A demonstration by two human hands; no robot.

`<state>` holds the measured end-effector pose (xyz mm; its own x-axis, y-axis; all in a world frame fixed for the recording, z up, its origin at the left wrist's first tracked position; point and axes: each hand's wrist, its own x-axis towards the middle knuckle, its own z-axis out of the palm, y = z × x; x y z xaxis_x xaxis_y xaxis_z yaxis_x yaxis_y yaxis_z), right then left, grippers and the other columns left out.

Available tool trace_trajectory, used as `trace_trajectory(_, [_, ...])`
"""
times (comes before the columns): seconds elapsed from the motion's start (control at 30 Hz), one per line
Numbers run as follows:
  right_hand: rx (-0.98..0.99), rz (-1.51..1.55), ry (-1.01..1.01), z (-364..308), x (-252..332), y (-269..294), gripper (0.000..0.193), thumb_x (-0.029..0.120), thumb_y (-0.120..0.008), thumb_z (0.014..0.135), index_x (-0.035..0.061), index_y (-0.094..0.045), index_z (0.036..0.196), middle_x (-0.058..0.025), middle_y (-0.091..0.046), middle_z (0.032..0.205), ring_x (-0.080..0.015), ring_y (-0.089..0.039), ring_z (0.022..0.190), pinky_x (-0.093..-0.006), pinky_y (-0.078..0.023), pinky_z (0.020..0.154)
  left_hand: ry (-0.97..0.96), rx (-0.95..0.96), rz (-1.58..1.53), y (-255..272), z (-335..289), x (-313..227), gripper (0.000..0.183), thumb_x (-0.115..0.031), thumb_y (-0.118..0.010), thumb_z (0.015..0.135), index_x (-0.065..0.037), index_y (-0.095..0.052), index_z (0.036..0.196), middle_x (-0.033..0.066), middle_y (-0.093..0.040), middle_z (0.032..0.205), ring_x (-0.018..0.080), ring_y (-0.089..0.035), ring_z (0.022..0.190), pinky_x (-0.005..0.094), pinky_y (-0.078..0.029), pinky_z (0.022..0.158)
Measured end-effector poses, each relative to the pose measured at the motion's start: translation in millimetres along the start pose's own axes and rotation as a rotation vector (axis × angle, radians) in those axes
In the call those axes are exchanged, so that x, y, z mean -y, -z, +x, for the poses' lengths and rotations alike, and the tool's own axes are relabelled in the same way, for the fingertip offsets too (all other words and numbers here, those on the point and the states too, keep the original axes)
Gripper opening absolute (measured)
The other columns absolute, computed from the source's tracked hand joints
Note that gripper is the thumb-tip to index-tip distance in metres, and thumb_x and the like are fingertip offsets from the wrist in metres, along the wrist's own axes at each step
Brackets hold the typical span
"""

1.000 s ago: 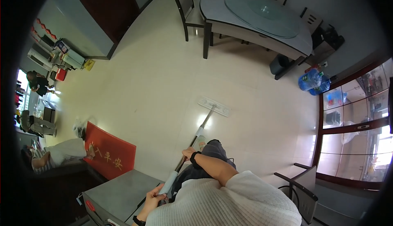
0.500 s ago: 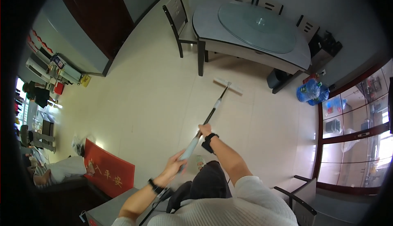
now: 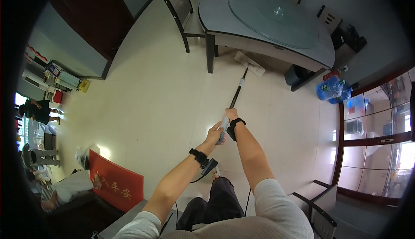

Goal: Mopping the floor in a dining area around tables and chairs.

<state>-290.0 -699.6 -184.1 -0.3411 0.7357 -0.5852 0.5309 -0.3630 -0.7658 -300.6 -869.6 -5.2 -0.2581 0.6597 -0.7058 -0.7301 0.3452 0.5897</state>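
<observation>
Mop held out in front of us, pole sloping up and a little to the right. Its flat, whitish mop head rests on the pale floor at the near side of the desk, between a dark desk leg and a dark bin, touching neither. Left hand: fingers wrapped round the lower part of the pale blue grip. Right hand: closed round the pole just above, near the other. We note dark wristbands on both arms, with a small dark box and cable by the left one.

Surroundings: glass disc on the desk; chair at its left end; blue bottles right of the bin; glazed doors beyond. Lower left, we log a red panel with gold markings, and beside it a person in pale trousers, posture unclear to us. Farther off, a person in dark clothes.
</observation>
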Motion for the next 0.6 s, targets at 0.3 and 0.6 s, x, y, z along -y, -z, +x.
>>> trace_trajectory(0.3, [0.065, -0.343, -0.127, -120.6, -26.3, -80.6, 0.047, 0.015, -0.045, 0.071, -0.0134, -0.027, 0.103, -0.0308, -0.047, 0.095, -0.0370, -0.052, 0.085, -0.0380, -0.044, 0.072, 0.014, -0.129, 0.009, 85.8, -110.0, 54.5, 0.042, -0.011, -0.041, 0.081, -0.012, -0.030, 0.123, 0.0065, -0.046, 0.059, 0.0123, -0.040, 0.038, 0.0253, -0.034, 0.033])
trace_trajectory(0.6, [0.068, -0.332, -0.157, -231.9, -55.3, -127.0, 0.039, 0.012, -0.047, 0.069, -0.0122, -0.033, 0.096, -0.0248, -0.051, 0.085, -0.0296, -0.057, 0.064, -0.0344, -0.049, 0.047, 0.002, -0.107, 0.045, 145.8, -228.8, 78.7, 0.042, -0.009, -0.040, 0.081, -0.009, -0.030, 0.122, 0.0066, -0.047, 0.060, 0.0119, -0.040, 0.037, 0.0249, -0.033, 0.032])
